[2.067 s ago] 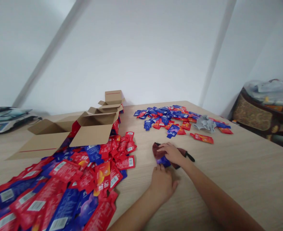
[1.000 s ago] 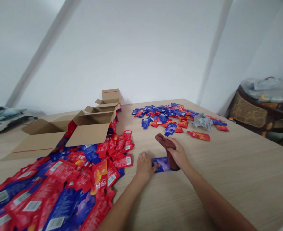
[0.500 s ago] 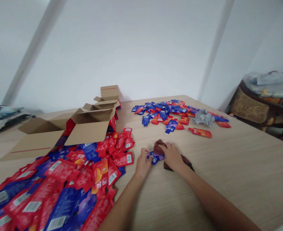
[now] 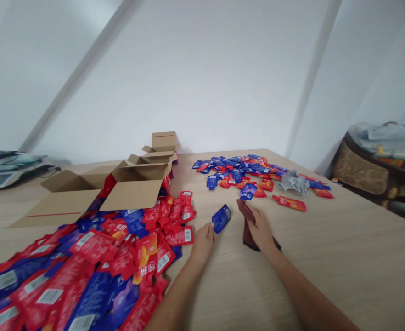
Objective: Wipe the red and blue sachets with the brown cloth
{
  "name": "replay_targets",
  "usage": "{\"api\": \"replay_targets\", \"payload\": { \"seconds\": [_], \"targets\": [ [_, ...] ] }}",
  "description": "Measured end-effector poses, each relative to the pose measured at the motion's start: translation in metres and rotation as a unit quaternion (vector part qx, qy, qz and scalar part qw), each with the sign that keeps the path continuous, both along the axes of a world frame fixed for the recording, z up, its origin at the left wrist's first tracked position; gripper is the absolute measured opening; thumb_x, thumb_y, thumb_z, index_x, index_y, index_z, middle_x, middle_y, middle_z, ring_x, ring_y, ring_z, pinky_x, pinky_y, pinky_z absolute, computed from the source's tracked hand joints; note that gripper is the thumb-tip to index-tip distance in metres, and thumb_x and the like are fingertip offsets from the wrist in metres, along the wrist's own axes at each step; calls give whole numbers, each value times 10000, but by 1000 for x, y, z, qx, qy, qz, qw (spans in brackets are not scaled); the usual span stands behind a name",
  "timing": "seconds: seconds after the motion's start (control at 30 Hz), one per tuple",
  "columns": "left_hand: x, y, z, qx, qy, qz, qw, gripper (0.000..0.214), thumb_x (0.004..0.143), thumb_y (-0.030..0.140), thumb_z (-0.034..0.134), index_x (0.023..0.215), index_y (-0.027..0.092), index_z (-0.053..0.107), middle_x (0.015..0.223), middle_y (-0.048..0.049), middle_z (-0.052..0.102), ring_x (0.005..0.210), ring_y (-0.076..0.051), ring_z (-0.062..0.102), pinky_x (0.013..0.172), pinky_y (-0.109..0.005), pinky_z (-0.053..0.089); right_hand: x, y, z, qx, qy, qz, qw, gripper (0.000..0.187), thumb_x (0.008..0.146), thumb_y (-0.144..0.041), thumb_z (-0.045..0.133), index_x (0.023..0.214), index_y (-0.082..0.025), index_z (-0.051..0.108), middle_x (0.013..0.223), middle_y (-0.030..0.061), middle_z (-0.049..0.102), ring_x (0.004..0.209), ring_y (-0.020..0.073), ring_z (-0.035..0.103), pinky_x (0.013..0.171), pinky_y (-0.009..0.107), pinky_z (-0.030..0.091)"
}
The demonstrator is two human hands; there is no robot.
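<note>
Left hand: we see our left hand [image 4: 202, 242] with fingertips pressed together, pinching the near end of a blue sachet [image 4: 221, 218].
Blue sachet: it tilts up and away from the fingers, just above the bench [image 4: 343, 257], between our two hands.
Right hand: our right hand [image 4: 261, 230] lies flat, fingers loosely together, on a maroon cloth [image 4: 246, 230] spread on the bench.
Near left: a heap of red and blue sachets [image 4: 95, 262] lies beside our left forearm.
Behind the heap: open cardboard boxes [image 4: 133, 186] lie tipped on their sides.
Far side: a smaller scatter of sachets [image 4: 240, 169] has a crumpled grey wrapper [image 4: 294, 181] at its right edge.
Writing: we make out white barcode patches and pale characters on the sachets, too small to read.
</note>
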State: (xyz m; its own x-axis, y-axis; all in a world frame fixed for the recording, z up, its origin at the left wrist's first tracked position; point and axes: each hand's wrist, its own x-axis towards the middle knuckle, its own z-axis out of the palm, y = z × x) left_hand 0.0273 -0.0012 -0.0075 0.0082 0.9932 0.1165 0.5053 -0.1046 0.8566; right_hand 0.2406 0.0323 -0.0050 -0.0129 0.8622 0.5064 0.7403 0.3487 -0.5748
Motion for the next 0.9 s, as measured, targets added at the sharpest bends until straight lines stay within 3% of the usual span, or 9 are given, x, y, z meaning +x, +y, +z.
{"api": "replay_targets", "payload": {
  "seconds": [0.1,0.2,0.27,0.37,0.47,0.6,0.77,0.83,0.9],
  "targets": [
    [5,5,-8,-122,-141,-2,982,470,840,550,282,776,157,532,385,56,427,313,-102,368,381,-218,321,-23,-20,13,41,-4,74,996,567,792,-137,383,1341,-275,356,1260,58,439,1155,205,386,991,390,321],
    [8,4,-10,-189,-189,-39,963,529,827,583,257,648,156,513,328,47,390,260,-81,320,316,-199,232,-53,-40,17,13,-99,179,979,614,748,-89,427,1324,-300,393,1278,46,431,1175,211,365,1005,392,301],
    [8,2,-8,-212,-190,-47,957,560,840,565,225,577,157,504,321,29,396,257,-78,333,304,-196,221,-63,-45,13,-25,-155,198,968,615,726,-60,436,1294,-297,440,1261,46,453,1160,217,374,993,385,305],
    [6,1,-3,-235,-197,-47,951,430,835,465,323,614,152,519,327,40,419,241,-68,315,296,-184,217,-56,-32,5,-65,-205,153,965,603,716,-30,425,1252,-299,489,1237,44,472,1117,212,399,947,352,328],
    [3,1,-2,-241,-211,-40,946,277,797,388,413,663,160,494,332,65,426,233,-57,295,295,-167,207,-33,-9,0,-97,-244,62,963,541,734,-42,426,1202,-289,539,1166,65,510,1038,223,433,869,343,356],
    [-4,1,-4,-238,-217,-24,946,240,791,368,424,692,158,485,330,70,426,235,-60,300,296,-163,212,-14,1,0,-101,-256,-18,961,480,749,-67,432,1158,-275,574,1092,77,538,972,229,446,816,335,365],
    [-5,4,-2,-259,-186,-38,947,229,809,316,408,695,149,516,330,58,444,237,-67,330,309,-173,240,-35,-25,1,-26,-215,60,974,650,707,-35,429,1295,-311,439,1219,47,473,1060,220,402,897,340,338],
    [-2,4,-1,-267,-176,-44,947,232,816,298,400,691,147,524,332,51,450,242,-70,340,313,-177,244,-43,-30,1,-23,-226,101,969,638,707,-35,428,1274,-324,461,1226,42,471,1076,221,394,894,336,338],
    [-1,3,0,-266,-176,-42,947,243,821,304,406,663,151,509,329,52,442,244,-68,332,315,-180,240,-42,-25,1,-48,-247,88,964,559,728,-40,418,1204,-310,536,1169,58,505,1042,225,414,861,334,347]
  ]
}}
